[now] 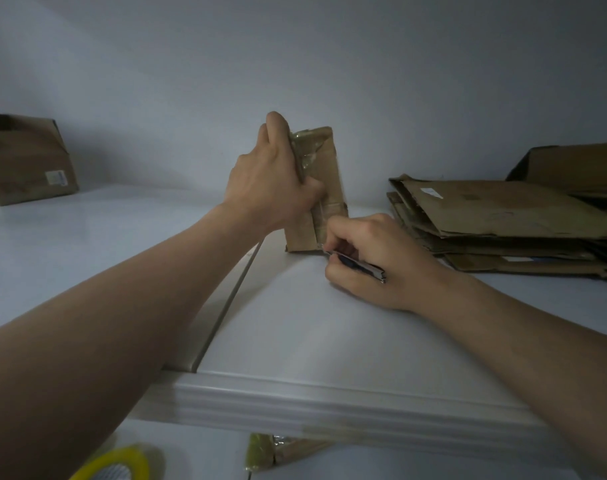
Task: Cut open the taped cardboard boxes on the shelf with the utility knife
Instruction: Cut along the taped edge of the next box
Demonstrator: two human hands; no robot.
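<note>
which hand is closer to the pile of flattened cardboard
Right. The right hand, holding the utility knife at the foot of the small box, lies just left of the flattened cardboard pile. The left hand grips the box's taped edge, farther left.

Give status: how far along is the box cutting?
Done, seemingly: a stack of flattened cardboard lies at right. In hand: the left hand grips the small upright box while the right hand holds the utility knife at the low end of its taped seam. Left: that seam, and perhaps the box at far left; its state is unclear.
</note>
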